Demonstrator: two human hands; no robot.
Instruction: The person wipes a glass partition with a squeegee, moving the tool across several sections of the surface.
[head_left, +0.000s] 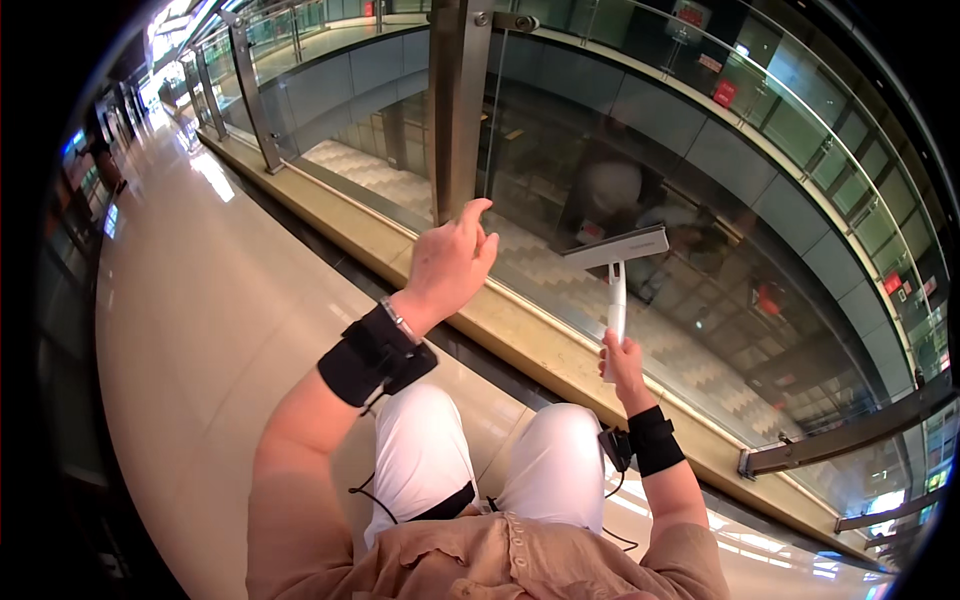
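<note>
My right hand (622, 364) is closed around the white handle of a window squeegee (616, 251). The squeegee's wide head, with a dark blade along its upper edge, lies at or close to the glass railing panel (555, 187); whether it touches cannot be told. My left hand (450, 259) is raised near the foot of a metal railing post (452, 112), holding nothing, its fingers loosely bent and partly apart. Whether it touches the post or glass is unclear. Both wrists wear black straps with small devices.
A pale stone ledge (525, 341) runs diagonally below the glass. Polished tile floor (225, 300) lies to the left, with another metal post (255, 97) farther along. A slanting metal post (847, 431) stands at the right. Beyond the glass are a lower floor and a curved balcony.
</note>
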